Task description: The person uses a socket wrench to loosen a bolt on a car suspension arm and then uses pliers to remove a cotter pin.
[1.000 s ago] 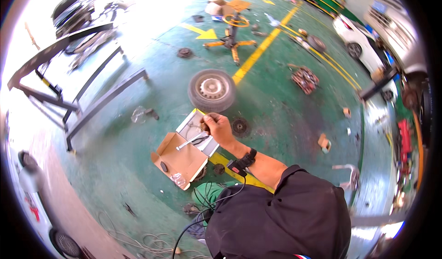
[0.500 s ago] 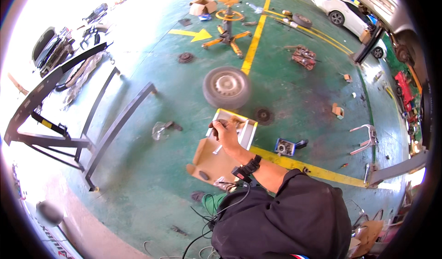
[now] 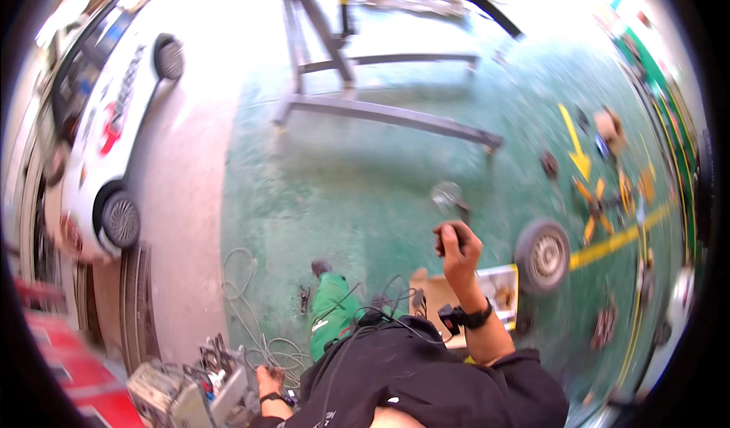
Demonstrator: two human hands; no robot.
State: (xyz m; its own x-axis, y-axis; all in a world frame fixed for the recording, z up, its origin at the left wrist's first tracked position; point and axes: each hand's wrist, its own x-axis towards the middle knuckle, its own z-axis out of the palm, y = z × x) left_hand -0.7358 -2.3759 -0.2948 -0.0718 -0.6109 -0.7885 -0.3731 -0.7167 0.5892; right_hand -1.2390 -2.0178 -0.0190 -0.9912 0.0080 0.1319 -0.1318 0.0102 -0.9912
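My right hand (image 3: 458, 245) is raised above the floor, its fingers curled and closed with the thumb against them; what they hold, if anything, is hidden. A black strap with a small device (image 3: 465, 318) sits round that wrist. Just below it on the floor lies an open cardboard box (image 3: 436, 295), with a white tray-like part (image 3: 494, 280) beside it. My left hand (image 3: 270, 380) is low at the left, near a grey machine (image 3: 179, 391) with tools or parts on top. Its fingers are too small and blurred to read.
A dark metal frame stand (image 3: 388, 112) stands ahead. At the right lie a wheel (image 3: 543, 255) and a yellow stand (image 3: 601, 204). A white car (image 3: 118, 150) is parked at the left. Loose cable (image 3: 262, 337) coils on the floor near my green trouser leg (image 3: 332, 306).
My view has swung to the left, so the wheel and yellow stand now sit farther right. The white car at the left and my left hand have come into view. My right hand stays closed.
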